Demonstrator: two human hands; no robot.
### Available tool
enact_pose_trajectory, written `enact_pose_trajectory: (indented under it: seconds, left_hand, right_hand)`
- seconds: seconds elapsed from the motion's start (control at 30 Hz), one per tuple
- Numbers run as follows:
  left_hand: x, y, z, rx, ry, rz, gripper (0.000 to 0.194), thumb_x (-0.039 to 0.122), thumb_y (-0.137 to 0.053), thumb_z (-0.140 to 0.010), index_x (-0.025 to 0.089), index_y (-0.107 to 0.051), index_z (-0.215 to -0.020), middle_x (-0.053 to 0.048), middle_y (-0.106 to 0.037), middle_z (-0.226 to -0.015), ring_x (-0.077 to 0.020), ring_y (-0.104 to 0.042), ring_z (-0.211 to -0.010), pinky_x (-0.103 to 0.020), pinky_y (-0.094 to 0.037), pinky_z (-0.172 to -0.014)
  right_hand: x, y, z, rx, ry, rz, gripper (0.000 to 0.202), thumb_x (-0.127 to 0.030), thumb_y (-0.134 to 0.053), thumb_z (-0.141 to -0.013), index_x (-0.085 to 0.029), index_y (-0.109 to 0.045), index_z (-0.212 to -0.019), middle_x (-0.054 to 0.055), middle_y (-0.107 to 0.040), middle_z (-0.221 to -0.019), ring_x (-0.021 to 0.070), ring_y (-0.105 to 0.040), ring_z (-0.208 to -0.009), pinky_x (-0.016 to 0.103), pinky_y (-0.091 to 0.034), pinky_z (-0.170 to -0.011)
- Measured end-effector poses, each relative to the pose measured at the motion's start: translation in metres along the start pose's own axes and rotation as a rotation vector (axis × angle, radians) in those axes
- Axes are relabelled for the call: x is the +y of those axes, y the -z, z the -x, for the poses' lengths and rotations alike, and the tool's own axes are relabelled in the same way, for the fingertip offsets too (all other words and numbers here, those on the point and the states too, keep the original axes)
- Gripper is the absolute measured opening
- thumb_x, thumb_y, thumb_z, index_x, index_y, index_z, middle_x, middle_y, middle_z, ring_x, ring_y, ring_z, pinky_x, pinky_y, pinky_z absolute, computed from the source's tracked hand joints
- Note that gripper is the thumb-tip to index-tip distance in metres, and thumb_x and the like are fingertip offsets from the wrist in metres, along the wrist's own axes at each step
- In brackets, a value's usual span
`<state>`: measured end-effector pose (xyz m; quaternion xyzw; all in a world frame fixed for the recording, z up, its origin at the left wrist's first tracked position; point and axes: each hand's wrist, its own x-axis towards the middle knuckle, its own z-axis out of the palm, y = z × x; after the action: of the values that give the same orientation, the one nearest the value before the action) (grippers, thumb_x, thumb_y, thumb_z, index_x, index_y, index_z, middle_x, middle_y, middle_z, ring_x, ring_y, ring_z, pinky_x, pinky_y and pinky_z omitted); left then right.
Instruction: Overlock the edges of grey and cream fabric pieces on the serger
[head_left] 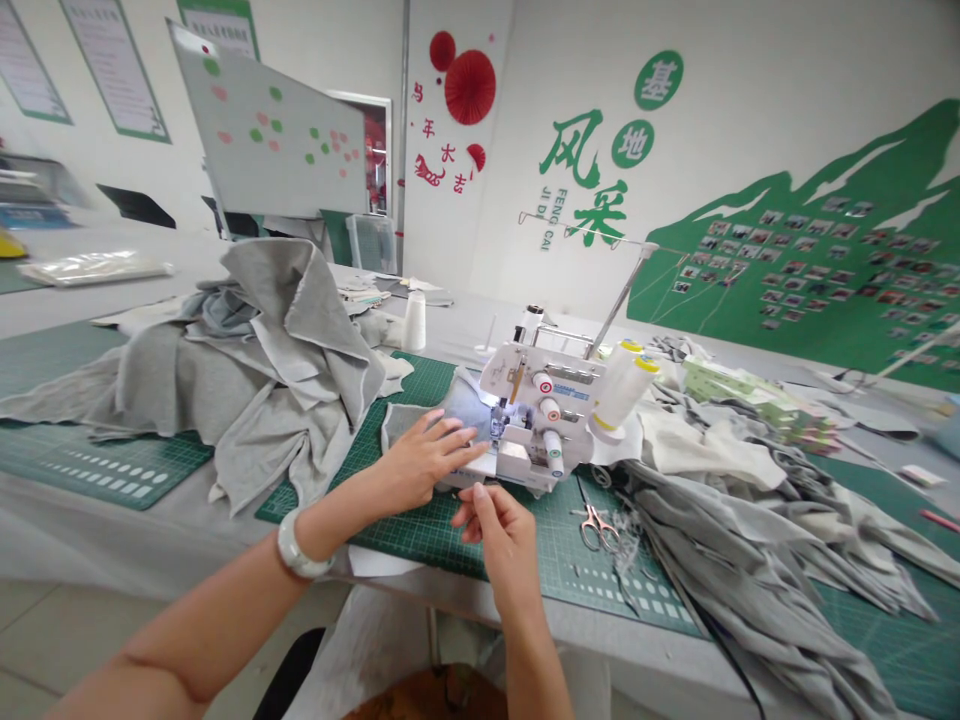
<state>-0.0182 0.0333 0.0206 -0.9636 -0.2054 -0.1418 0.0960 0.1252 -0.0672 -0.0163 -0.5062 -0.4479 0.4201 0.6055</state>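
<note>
A white overlock sewing machine (544,405) stands on the green cutting mat (450,545), its lamp lit over the needle area. My left hand (427,458) lies with fingers spread on a piece of grey fabric (461,402), which reaches up to the needle area. Just below the machine's front edge is my right hand (495,530), thumb and fingers pinched together. Whatever it may hold is too small to make out.
Grey fabric is heaped at the left (277,340), with more fabric (720,520) at the right. Scissors (598,528) and thread scraps lie right of the machine. Thread cones (621,385) stand behind it; another white cone (415,320) is further left.
</note>
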Motion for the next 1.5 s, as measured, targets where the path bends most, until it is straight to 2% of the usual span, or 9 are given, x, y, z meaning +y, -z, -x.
enact_pose_trajectory:
  seconds: [0.1, 0.23, 0.43, 0.63, 0.8, 1.0, 1.23, 1.5]
  left_hand:
    - [-0.001, -0.003, 0.0, 0.011, -0.003, 0.01, 0.077, 0.002, -0.052, -0.069, 0.022, -0.038, -0.142, -0.011, -0.045, -0.141, -0.0276, -0.04, -0.126, -0.046, -0.027, -0.109]
    - [0.0, -0.004, 0.001, 0.02, 0.022, 0.004, 0.075, 0.004, -0.051, -0.07, 0.025, -0.039, -0.141, -0.012, -0.046, -0.138, -0.0297, -0.043, -0.122, -0.046, -0.033, -0.103]
    - [0.002, -0.004, 0.001, 0.031, 0.046, 0.038, 0.074, 0.007, -0.052, -0.072, 0.024, -0.038, -0.142, -0.013, -0.045, -0.139, -0.0313, -0.041, -0.123, -0.048, -0.035, -0.101]
    - [0.004, -0.004, 0.002, 0.056, 0.058, 0.083, 0.076, 0.006, -0.05, -0.071, 0.023, -0.037, -0.143, -0.012, -0.044, -0.141, -0.0307, -0.041, -0.123, -0.048, -0.035, -0.101]
    - [0.005, -0.004, 0.004, 0.113, 0.11, 0.173, 0.077, 0.003, -0.046, -0.07, 0.014, -0.03, -0.144, -0.013, -0.049, -0.135, -0.0264, -0.043, -0.122, -0.043, -0.038, -0.102]
    - [0.006, -0.005, 0.007, 0.095, 0.115, 0.134, 0.064, 0.002, -0.045, -0.073, 0.013, -0.043, -0.136, -0.013, -0.049, -0.136, -0.0267, -0.039, -0.126, -0.043, -0.036, -0.108]
    - [0.008, -0.007, 0.007, 0.133, 0.127, 0.146, 0.062, -0.001, -0.042, -0.072, 0.012, -0.046, -0.133, -0.012, -0.052, -0.13, -0.0249, -0.04, -0.124, -0.041, -0.036, -0.109]
    - [0.009, -0.004, 0.01, 0.196, 0.139, 0.233, 0.05, -0.003, -0.037, -0.08, 0.014, -0.053, -0.124, -0.011, -0.057, -0.117, -0.023, -0.046, -0.113, -0.039, -0.044, -0.102]
  right_hand:
    - [-0.002, 0.0, 0.001, 0.075, 0.071, 0.086, 0.033, -0.045, -0.053, -0.09, -0.015, -0.065, -0.085, 0.0, -0.063, -0.062, 0.0094, -0.052, -0.051, 0.02, -0.043, -0.051]
    - [0.0, 0.001, 0.001, 0.157, 0.132, 0.184, 0.032, -0.041, -0.051, -0.091, -0.017, -0.057, -0.111, -0.002, -0.063, -0.064, 0.0115, -0.055, -0.053, 0.022, -0.045, -0.054]
    - [0.012, 0.002, -0.001, 0.108, 0.165, 0.372, 0.037, -0.035, -0.046, -0.093, -0.019, -0.048, -0.127, -0.003, -0.065, -0.066, 0.0142, -0.058, -0.054, 0.024, -0.045, -0.056]
    - [0.014, 0.004, -0.002, 0.11, 0.182, 0.47, 0.039, -0.033, -0.045, -0.093, -0.02, -0.048, -0.129, -0.001, -0.066, -0.069, 0.0172, -0.061, -0.059, 0.025, -0.044, -0.057]
    - [0.011, 0.004, 0.0, 0.105, 0.172, 0.475, 0.039, -0.033, -0.046, -0.092, -0.021, -0.049, -0.129, -0.001, -0.068, -0.069, 0.018, -0.062, -0.059, 0.026, -0.044, -0.057]
    - [0.012, 0.005, -0.001, 0.101, 0.16, 0.467, 0.042, -0.034, -0.047, -0.09, -0.02, -0.047, -0.13, 0.0, -0.069, -0.072, 0.0187, -0.063, -0.059, 0.026, -0.044, -0.056]
    - [0.014, 0.006, 0.001, 0.072, 0.172, 0.521, 0.043, -0.032, -0.045, -0.092, -0.02, -0.043, -0.133, 0.0, -0.07, -0.075, 0.0174, -0.061, -0.057, 0.025, -0.043, -0.055]
    - [0.018, 0.006, 0.001, 0.073, 0.17, 0.465, 0.044, -0.032, -0.047, -0.091, -0.021, -0.044, -0.133, -0.001, -0.067, -0.072, 0.0166, -0.06, -0.055, 0.024, -0.043, -0.054]
